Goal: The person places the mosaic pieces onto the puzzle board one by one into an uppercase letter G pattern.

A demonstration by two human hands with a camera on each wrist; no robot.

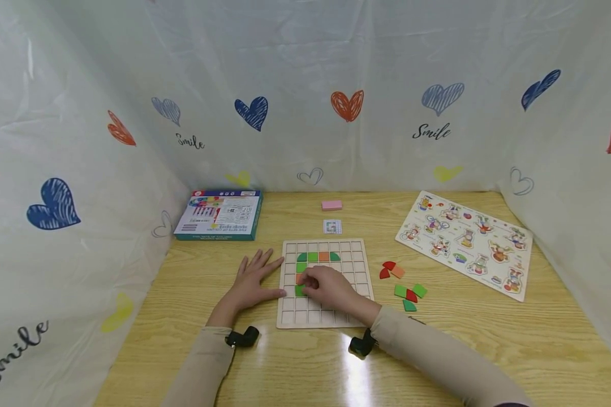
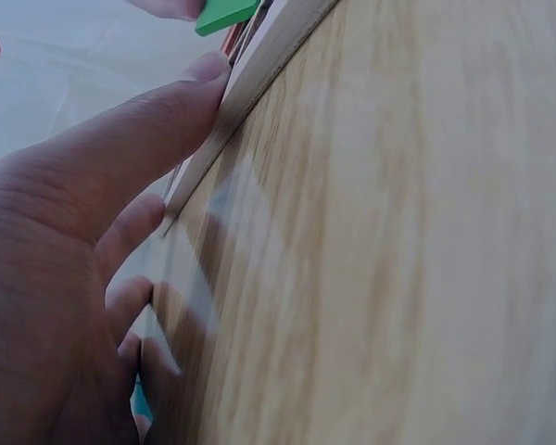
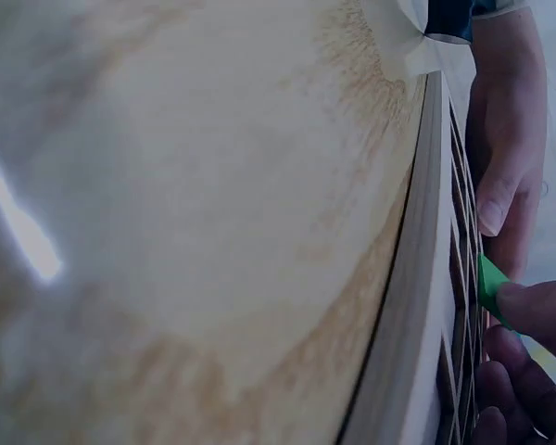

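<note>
A wooden grid board (image 1: 344,320) lies on the table. Along one of its upper rows run a dark green quarter-round tile (image 1: 302,257), a light green square (image 1: 313,256), an orange square (image 1: 324,256) and another dark green quarter-round (image 1: 335,256). Below the row's left end sit a green square (image 1: 301,266) and a partly covered orange tile (image 1: 298,278). My right hand (image 1: 331,287) pinches a light green tile (image 3: 490,289), tilted over the left part of the board. My left hand (image 1: 249,284) lies with fingers spread, thumb and index fingertip at the board's left edge.
Loose red, orange and green tiles (image 1: 411,295) lie right of the board. A picture puzzle board (image 1: 468,240) is at the far right, a boxed set (image 1: 219,217) at the back left. Behind the grid are a small pattern card (image 1: 332,226) and a pink block (image 1: 331,205).
</note>
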